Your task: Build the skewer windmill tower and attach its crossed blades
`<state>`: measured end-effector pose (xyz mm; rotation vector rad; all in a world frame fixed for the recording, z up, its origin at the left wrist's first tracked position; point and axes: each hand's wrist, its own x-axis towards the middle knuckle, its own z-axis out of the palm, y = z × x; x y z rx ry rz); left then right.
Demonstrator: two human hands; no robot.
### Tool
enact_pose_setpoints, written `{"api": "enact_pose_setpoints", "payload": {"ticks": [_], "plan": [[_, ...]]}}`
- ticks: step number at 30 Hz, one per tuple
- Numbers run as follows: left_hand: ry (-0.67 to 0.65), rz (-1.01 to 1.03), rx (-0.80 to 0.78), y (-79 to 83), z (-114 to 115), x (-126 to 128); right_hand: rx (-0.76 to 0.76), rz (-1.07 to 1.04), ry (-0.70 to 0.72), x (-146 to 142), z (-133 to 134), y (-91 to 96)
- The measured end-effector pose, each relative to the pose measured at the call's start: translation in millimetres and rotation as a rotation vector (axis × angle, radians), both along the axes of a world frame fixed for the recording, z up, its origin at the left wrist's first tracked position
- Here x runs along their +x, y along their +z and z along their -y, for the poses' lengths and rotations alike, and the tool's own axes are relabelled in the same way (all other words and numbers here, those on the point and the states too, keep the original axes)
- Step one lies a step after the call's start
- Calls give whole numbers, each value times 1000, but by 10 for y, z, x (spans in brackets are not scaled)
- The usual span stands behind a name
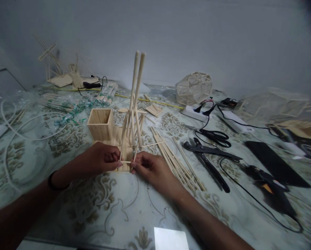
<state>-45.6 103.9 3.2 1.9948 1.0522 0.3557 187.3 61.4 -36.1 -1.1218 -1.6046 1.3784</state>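
A tall tower of thin wooden sticks point(134, 104) stands on a flat stick base point(121, 146) at the middle of the table. My left hand point(99, 159) and my right hand point(151, 168) meet at the tower's foot. Both pinch the ends of one short stick point(125, 162) held level against the tower's legs. A black band circles my left wrist. A small square stick box point(100, 123) sits just left of the tower, on the same base.
Loose long sticks point(176, 159) lie right of my right hand. Black pliers point(207, 161), scissors point(215, 136), a power strip point(194, 113) with cables and a glue gun point(268, 184) lie further right. A stick polyhedron point(194, 88) and other stick models point(61, 74) stand behind.
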Motion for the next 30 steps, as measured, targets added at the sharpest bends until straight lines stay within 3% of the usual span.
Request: {"api": "enact_pose_setpoints", "payload": {"ticks": [4,6,9,16,18,21,25,27,30], "plan": [[79,-48,281,94,132,10,-3,3,-11,-3,4,13],[22,-91,427,108,223,42,0,15,-11,-1,2,30],[-76,-191,579,34,316,106,11,19,-11,8,-1,52],[-95,-240,929,-194,278,145,44,2,-6,-28,11,15],[-98,-213,996,-221,258,136,72,6,6,-8,22,55],[-124,-170,956,-238,251,129,181,114,-22,200,60,212],[-178,-104,787,-229,282,129,340,422,-346,918,233,387],[-198,-73,711,-224,302,134,265,539,-636,1389,396,378],[-258,-5,619,-242,319,149,116,992,-1093,2074,701,290]]}}
